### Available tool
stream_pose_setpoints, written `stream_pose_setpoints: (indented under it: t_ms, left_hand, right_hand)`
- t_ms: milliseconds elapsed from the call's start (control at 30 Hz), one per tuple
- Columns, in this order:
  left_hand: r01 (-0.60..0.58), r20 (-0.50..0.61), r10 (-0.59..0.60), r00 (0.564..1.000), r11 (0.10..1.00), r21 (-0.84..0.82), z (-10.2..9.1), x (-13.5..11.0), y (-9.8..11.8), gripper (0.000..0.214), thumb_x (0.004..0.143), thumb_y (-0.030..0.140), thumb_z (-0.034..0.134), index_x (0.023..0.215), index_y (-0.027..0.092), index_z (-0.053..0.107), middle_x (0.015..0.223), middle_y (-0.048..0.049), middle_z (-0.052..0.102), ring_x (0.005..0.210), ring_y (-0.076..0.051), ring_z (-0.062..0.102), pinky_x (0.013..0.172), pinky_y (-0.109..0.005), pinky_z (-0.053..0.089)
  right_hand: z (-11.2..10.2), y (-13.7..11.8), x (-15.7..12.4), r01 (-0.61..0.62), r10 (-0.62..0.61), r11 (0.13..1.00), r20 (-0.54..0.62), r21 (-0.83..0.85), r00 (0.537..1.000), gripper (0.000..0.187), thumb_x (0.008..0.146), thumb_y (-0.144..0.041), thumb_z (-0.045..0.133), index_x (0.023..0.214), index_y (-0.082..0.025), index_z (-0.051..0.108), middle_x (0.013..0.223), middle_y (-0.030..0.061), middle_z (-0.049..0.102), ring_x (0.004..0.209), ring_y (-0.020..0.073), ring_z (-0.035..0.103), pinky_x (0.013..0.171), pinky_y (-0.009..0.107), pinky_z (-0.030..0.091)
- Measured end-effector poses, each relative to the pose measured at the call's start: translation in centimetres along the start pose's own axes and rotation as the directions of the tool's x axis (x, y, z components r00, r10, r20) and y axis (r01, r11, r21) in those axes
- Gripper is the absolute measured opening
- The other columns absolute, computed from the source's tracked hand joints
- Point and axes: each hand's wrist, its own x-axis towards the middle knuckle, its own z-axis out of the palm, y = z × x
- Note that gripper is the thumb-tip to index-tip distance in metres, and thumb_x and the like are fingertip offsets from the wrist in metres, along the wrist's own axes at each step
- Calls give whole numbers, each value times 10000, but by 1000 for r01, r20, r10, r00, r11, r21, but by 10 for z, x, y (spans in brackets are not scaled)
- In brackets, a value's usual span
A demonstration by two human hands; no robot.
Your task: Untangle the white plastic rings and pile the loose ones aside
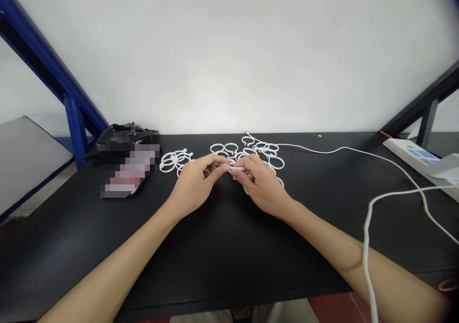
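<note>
Both of my hands pinch a white plastic curtain ring (237,167) between thumb and fingertips, just above the middle of the black table. My left hand (193,182) grips its left side, and my right hand (263,185) grips its right side. Fingers cover much of this ring, so whether its ends are joined cannot be made out. Behind and around my right hand lies a loose spread of similar white rings (276,162), partly hidden by the fingers. Left of my left hand is a smaller heap of white rings (168,166), some showing small knobs at their ends.
A phone (131,172) with a blurred-out screen lies at the left, before a crumpled black plastic bag (125,134). A white cable (322,152) runs across the right side of the table (229,256) and over my right forearm. A white box (412,152) sits far right.
</note>
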Motion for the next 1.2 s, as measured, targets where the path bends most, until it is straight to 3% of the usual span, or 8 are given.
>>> stream_pose_setpoints:
  t_ms: [233,367,433,533,667,800,967,1200]
  left_hand:
    - [112,28,-110,994,993,-50,-1,2,-3,180,884,387,601,976,258,685,955,-4,745,861,-187,675,777,-325,501]
    - [100,9,-100,995,992,-75,-2,1,-3,162,880,373,604,959,256,685,935,-2,740,849,-184,676,768,-324,503]
    - [90,29,-87,996,985,-148,-2,1,-3,183,885,382,595,979,247,674,968,-14,734,865,-185,676,778,-328,512]
    - [103,117,-70,991,946,-307,-2,0,-1,215,895,392,582,1011,222,644,1021,-39,726,901,-190,677,808,-337,522]
    - [144,194,-58,979,873,-467,-2,0,1,201,895,367,597,1014,207,616,1051,-45,718,965,-192,667,851,-332,516]
    - [173,198,-80,977,840,-514,-1,0,1,185,886,361,618,982,203,621,1012,-37,715,936,-181,657,804,-302,507]
    - [170,171,-96,981,851,-498,1,0,-3,201,878,390,630,974,213,644,952,-17,695,855,-148,621,750,-272,479]
    - [155,166,-77,983,833,-531,0,1,-7,199,859,384,655,956,211,647,890,-5,659,767,-128,584,713,-266,472]
  right_hand:
    - [2,3,-1,-21,22,1000,-14,12,1000,198,925,-395,561,1028,-239,627,1088,55,564,832,149,592,751,312,508]
    - [1,1,-1,-107,111,990,-37,97,993,448,893,-439,595,1283,-234,511,1140,86,597,820,164,604,727,339,525]
    - [0,-1,0,-166,163,964,33,207,986,523,896,-470,580,1346,-230,466,1111,85,624,796,165,611,704,339,531]
    - [-4,-4,1,-225,157,881,192,415,969,466,909,-483,555,1290,-219,504,991,53,648,757,153,619,681,318,535]
    - [-6,-5,1,-219,96,808,243,547,965,439,861,-432,646,1230,-229,521,1023,39,627,773,137,605,675,287,520]
    - [-4,-3,-1,-177,62,840,232,513,971,474,801,-350,721,1215,-251,511,1035,22,610,786,131,579,663,270,495]
    - [-2,-4,-1,-166,105,908,174,385,979,396,819,-278,679,1175,-243,510,948,-4,612,713,112,551,621,255,467]
    - [-1,-4,-1,-74,45,962,117,262,992,244,880,-318,612,1102,-222,593,933,11,654,732,121,581,651,262,464]
